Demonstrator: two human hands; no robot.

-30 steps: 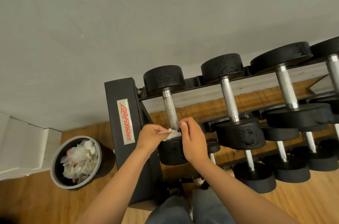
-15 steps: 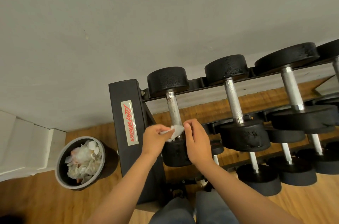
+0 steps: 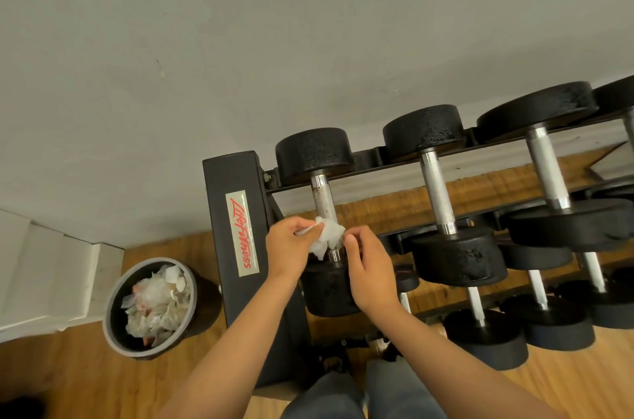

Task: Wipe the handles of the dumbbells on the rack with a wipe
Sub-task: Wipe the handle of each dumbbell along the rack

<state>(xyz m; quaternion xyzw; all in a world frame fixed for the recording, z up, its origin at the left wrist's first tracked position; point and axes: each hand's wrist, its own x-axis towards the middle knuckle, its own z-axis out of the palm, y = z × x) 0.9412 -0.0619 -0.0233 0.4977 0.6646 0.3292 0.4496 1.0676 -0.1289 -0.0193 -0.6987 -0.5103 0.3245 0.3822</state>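
Note:
A black rack [image 3: 236, 212] holds several black dumbbells with chrome handles on two tiers. A crumpled white wipe [image 3: 327, 236] is wrapped round the lower end of the handle [image 3: 322, 199] of the leftmost top-tier dumbbell. My left hand [image 3: 290, 250] pinches the wipe's left side. My right hand [image 3: 367, 267] holds its right side with curled fingers, just above the dumbbell's near head [image 3: 329, 291]. The upper part of that handle is bare and shows brown specks.
Two more top-tier dumbbells [image 3: 442, 199] [image 3: 549, 171] lie to the right, with smaller ones [image 3: 480, 319] on the lower tier. A round bin [image 3: 113, 312] full of used wipes stands on the wooden floor left of the rack. A grey wall lies behind.
The wipe has spread open and slid slightly up the handle from the near head; both hands moved with it.

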